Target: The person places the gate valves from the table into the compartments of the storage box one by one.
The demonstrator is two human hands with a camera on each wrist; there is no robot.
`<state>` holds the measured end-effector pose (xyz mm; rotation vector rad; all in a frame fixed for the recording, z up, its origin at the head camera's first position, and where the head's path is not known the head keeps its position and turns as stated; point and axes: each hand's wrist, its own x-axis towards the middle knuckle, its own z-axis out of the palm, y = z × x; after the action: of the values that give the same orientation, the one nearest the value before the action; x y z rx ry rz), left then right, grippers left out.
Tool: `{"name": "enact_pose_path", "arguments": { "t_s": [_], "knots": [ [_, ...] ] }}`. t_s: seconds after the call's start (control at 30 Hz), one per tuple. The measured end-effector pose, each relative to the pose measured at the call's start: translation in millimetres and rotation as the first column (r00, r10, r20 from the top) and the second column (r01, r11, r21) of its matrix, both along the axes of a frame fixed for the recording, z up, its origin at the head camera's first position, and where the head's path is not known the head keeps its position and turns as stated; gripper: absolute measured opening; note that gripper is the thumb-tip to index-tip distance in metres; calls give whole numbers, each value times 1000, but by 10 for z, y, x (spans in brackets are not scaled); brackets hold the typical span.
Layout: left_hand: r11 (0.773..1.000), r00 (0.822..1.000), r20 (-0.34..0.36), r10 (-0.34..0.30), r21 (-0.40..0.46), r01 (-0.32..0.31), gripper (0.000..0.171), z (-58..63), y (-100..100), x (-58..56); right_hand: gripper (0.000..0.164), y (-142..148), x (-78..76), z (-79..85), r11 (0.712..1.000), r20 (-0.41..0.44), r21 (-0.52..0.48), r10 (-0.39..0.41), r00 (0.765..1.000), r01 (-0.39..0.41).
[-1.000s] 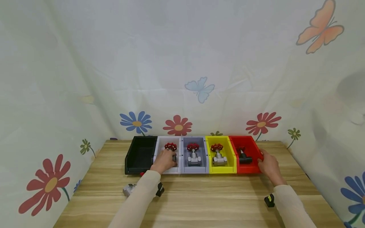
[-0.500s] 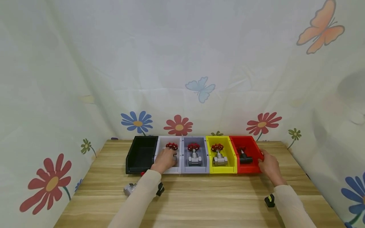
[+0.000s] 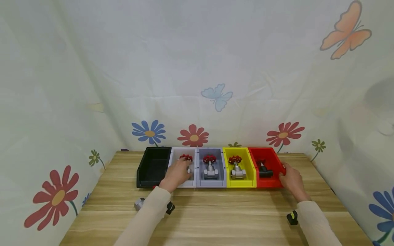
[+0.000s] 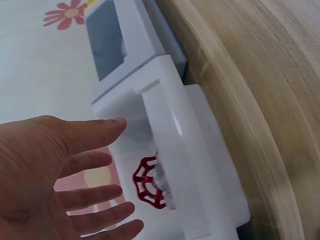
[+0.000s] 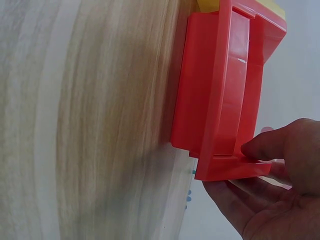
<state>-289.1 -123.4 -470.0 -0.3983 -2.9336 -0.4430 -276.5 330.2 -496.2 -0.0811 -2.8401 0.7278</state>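
My left hand (image 3: 176, 174) hovers over the white bin (image 4: 192, 135), its fingers spread straight and holding nothing in the left wrist view. Inside that bin lies a metal valve with a red handwheel (image 4: 148, 182), partly hidden by the hand in the head view. On the right, my right hand (image 3: 292, 179) pinches the side wall of the red bin (image 5: 220, 100), thumb inside and fingers outside. A black-bodied valve (image 3: 264, 172) with a red handle lies in the red bin. Silver valves with red wheels sit in the grey bin (image 3: 210, 184) and the yellow bin (image 3: 241, 184).
A black bin (image 3: 152, 167) forms the left end of the row. Before it, a silver metal fitting (image 3: 139, 204) lies on the wooden table (image 3: 227, 218), partly covered by the left sleeve. A patterned cloth (image 3: 172, 68) hangs behind the bins.
My left fingers have loosened and drawn slightly back from the valve in the white bin, so more of it shows. My right hand keeps its hold on the red bin.
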Motion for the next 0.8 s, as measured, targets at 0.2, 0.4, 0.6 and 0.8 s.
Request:
{"name": "enact_pose_path", "arguments": {
  "t_s": [0.2,0.4,0.6,0.8],
  "knots": [
    [1000,1000,-17,-12,-13,12,54,82,-36,92,52,9,14,0,1000,-1,1,4,1000,-4],
    [999,995,-94,-36,-36,33,54,182,-63,164,52,-4,31,26,1000,15,-7,-1,1000,1],
    [998,991,-129,-42,-43,36,54,275,-79,240,52,-16,27,40,1000,22,1,4,1000,-4],
    [997,992,-118,-35,-65,28,56,336,-108,336,52,-29,37,38,1000,16,2,7,1000,-7]
  ]
}}
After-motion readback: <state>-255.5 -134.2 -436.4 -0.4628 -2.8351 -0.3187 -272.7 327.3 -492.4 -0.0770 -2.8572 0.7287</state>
